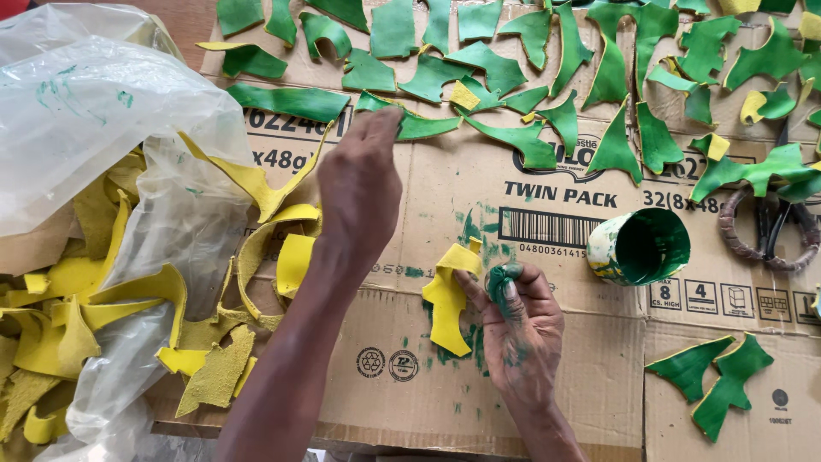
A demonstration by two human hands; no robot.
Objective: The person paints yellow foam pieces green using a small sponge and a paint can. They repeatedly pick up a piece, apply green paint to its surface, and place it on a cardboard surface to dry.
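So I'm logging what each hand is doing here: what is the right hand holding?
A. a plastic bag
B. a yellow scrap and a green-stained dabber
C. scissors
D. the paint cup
B: the right hand pinches a yellow scrap with a green-stained dabber in its fingers; the scissors and paint cup lie untouched on the cardboard, and the left hand reaches to a green piece.

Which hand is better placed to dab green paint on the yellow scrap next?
Right hand, probably: it holds the yellow scrap and a green-soaked swab together. The left hand is up on a painted green piece.
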